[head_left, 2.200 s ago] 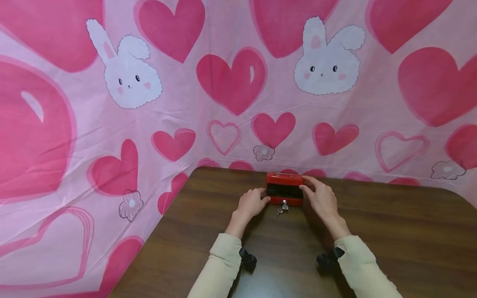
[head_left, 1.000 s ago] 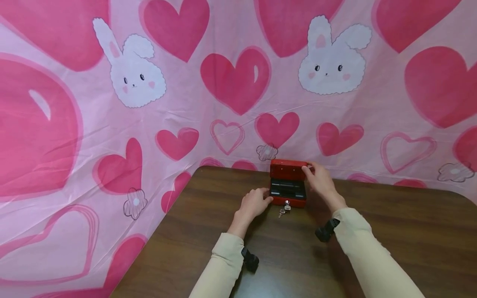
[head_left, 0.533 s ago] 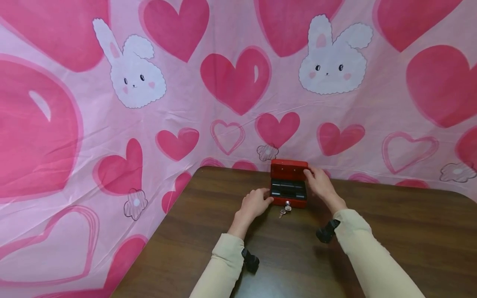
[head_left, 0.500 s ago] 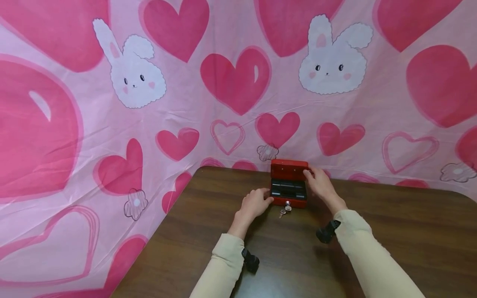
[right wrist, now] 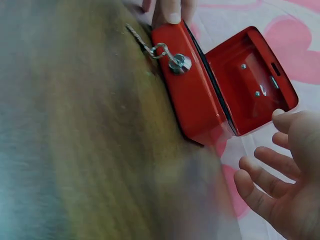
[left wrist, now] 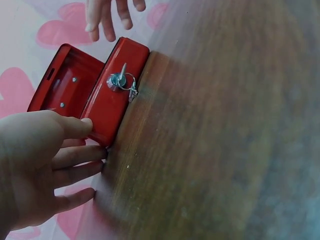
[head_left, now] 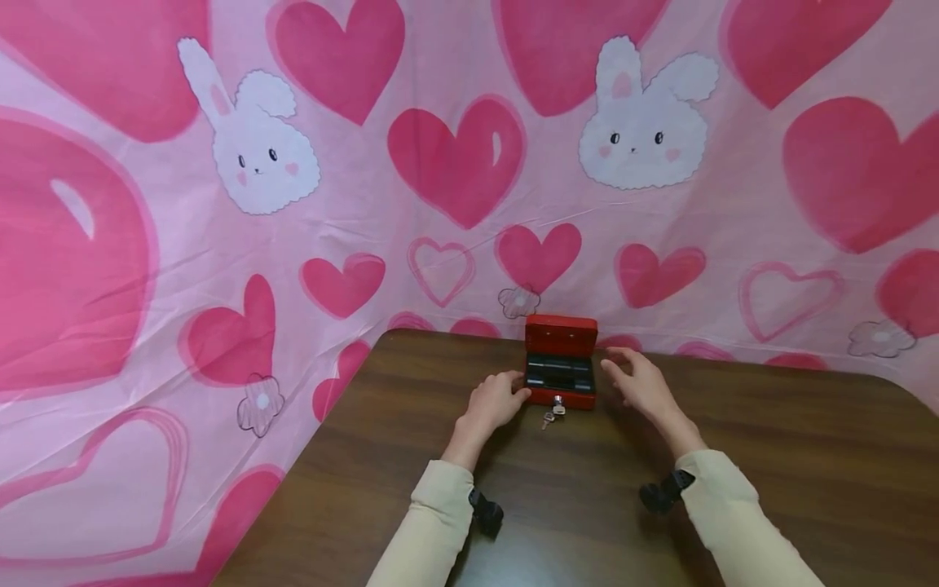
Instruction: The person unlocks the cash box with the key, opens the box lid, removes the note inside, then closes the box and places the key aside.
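Observation:
A small red metal box (head_left: 575, 400) stands with its lid (head_left: 561, 336) raised and a black tray (head_left: 560, 373) inside. Keys (head_left: 548, 419) on a ring hang from the lock at its front; the left wrist view shows one key (left wrist: 123, 71) in the lock. The left hand (head_left: 493, 403) touches the box's left side, its thumb at the front corner. Just off the right side, the right hand (head_left: 641, 387) has its fingers spread and loosely bent, holding nothing. In the right wrist view the right hand (right wrist: 295, 175) is apart from the raised lid (right wrist: 250, 80).
The box is near the back edge of a brown wooden table (head_left: 734, 456). Behind and to the left hangs a pink cloth (head_left: 455, 73) with hearts and rabbits. A black wrist camera (head_left: 486, 512) is on the left wrist, another (head_left: 663, 492) on the right.
The lid has swung up and back from its partly raised position, with the right hand at its edge. The right hand has since let go and moved slightly right. The left hand has stayed at the box.

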A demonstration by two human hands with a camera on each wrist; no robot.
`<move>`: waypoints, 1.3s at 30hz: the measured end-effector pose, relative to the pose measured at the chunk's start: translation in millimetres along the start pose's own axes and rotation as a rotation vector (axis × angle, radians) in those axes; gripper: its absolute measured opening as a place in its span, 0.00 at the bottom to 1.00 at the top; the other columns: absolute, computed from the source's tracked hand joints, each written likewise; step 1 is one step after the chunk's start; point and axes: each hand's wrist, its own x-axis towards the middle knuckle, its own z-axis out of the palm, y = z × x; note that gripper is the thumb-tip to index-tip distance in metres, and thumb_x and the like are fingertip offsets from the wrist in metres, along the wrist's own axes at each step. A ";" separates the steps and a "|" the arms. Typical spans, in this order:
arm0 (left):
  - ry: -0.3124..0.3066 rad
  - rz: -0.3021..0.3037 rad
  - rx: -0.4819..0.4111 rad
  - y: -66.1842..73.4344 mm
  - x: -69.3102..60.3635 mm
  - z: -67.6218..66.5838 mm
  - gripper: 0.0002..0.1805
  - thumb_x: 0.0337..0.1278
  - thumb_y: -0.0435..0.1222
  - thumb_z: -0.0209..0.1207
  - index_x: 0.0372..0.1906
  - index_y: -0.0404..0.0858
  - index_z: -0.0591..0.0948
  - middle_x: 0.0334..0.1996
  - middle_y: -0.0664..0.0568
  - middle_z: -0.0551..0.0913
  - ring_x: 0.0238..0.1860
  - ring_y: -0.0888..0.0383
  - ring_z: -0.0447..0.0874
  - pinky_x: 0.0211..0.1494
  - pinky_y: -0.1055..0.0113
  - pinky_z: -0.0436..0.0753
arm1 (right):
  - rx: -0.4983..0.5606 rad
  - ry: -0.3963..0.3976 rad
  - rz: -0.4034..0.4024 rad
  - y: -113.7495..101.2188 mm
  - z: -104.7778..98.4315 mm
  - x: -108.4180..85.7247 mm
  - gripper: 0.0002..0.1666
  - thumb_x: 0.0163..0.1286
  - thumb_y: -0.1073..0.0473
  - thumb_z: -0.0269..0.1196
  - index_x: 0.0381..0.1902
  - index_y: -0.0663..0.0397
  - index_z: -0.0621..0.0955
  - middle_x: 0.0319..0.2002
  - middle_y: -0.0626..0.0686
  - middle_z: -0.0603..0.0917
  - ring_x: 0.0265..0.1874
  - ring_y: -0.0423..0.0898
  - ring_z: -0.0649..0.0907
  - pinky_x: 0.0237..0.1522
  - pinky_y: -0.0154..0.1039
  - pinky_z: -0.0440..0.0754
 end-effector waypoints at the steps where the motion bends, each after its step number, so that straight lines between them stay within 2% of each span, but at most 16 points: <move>1: 0.002 0.000 0.001 -0.9 -0.1 -0.1 0.24 0.68 0.46 0.58 0.65 0.42 0.78 0.60 0.49 0.83 0.58 0.50 0.82 0.60 0.49 0.79 | 0.005 0.001 0.002 -0.3 1.7 -1.9 0.31 0.76 0.49 0.56 0.69 0.61 0.69 0.59 0.68 0.76 0.33 0.52 0.83 0.24 0.40 0.82; 11: -0.009 -0.003 -0.004 -3.4 -1.3 1.4 0.24 0.68 0.46 0.58 0.64 0.41 0.78 0.60 0.48 0.83 0.58 0.50 0.82 0.60 0.48 0.79 | 0.047 -0.031 0.049 1.4 19.8 -14.7 0.33 0.71 0.52 0.63 0.67 0.63 0.70 0.59 0.69 0.77 0.28 0.51 0.82 0.26 0.39 0.82; 19: -0.016 -0.011 -0.025 -1.0 -2.8 0.9 0.24 0.68 0.45 0.58 0.64 0.41 0.78 0.59 0.48 0.83 0.58 0.49 0.83 0.61 0.47 0.79 | 0.084 -0.040 0.078 3.8 28.5 -16.1 0.36 0.69 0.52 0.65 0.69 0.65 0.69 0.61 0.70 0.76 0.47 0.55 0.82 0.28 0.38 0.84; 27: -0.016 -0.021 -0.028 1.2 -1.9 1.2 0.24 0.68 0.46 0.58 0.65 0.42 0.78 0.59 0.48 0.83 0.58 0.49 0.82 0.62 0.47 0.78 | 0.060 -0.034 0.091 7.9 34.5 -17.7 0.38 0.68 0.50 0.66 0.68 0.66 0.70 0.60 0.69 0.73 0.31 0.49 0.81 0.25 0.36 0.82; 29: -0.018 -0.022 -0.029 1.9 -1.6 1.8 0.24 0.68 0.46 0.58 0.65 0.42 0.78 0.58 0.48 0.84 0.57 0.50 0.83 0.61 0.47 0.78 | 0.059 -0.027 0.086 10.1 35.5 -17.8 0.38 0.68 0.50 0.66 0.68 0.65 0.70 0.59 0.68 0.73 0.31 0.48 0.80 0.25 0.36 0.82; 35: -0.009 -0.014 -0.033 4.2 -0.1 0.8 0.24 0.68 0.46 0.58 0.64 0.42 0.78 0.58 0.48 0.84 0.57 0.50 0.83 0.61 0.47 0.79 | 0.095 0.011 0.071 11.0 37.9 -17.7 0.36 0.68 0.52 0.66 0.67 0.65 0.71 0.60 0.68 0.73 0.44 0.56 0.82 0.28 0.37 0.84; 39: -0.003 -0.021 -0.030 4.4 0.4 -0.7 0.24 0.68 0.46 0.58 0.64 0.42 0.79 0.58 0.49 0.84 0.56 0.50 0.83 0.61 0.48 0.79 | 0.129 0.030 0.069 6.4 39.7 -16.7 0.35 0.68 0.55 0.67 0.67 0.67 0.71 0.59 0.68 0.73 0.48 0.58 0.82 0.31 0.36 0.85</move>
